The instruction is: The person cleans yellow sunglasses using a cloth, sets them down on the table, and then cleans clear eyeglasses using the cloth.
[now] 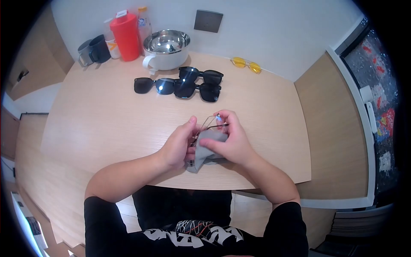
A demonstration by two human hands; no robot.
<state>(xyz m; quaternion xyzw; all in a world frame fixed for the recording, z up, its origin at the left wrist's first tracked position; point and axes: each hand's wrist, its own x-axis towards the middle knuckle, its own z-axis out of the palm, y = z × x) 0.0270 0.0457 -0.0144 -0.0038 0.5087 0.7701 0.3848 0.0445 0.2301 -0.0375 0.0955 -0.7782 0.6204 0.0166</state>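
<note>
Near the front edge of the table, my two hands hold a pair of thin-framed eyeglasses together with a grey cloth. My left hand is closed around the left part of the glasses, its thumb pointing up. My right hand pinches the cloth with the thumb in front, while its index finger curls at the upper end of the frame. A corner of the cloth hangs down below my fingers. Most of the lenses are hidden by the cloth and my fingers.
Three pairs of dark sunglasses lie beyond my hands. Yellow-tinted glasses rest by the wall. At the back left stand a white-and-steel bowl with a handle, a red pitcher, a bottle and dark mugs.
</note>
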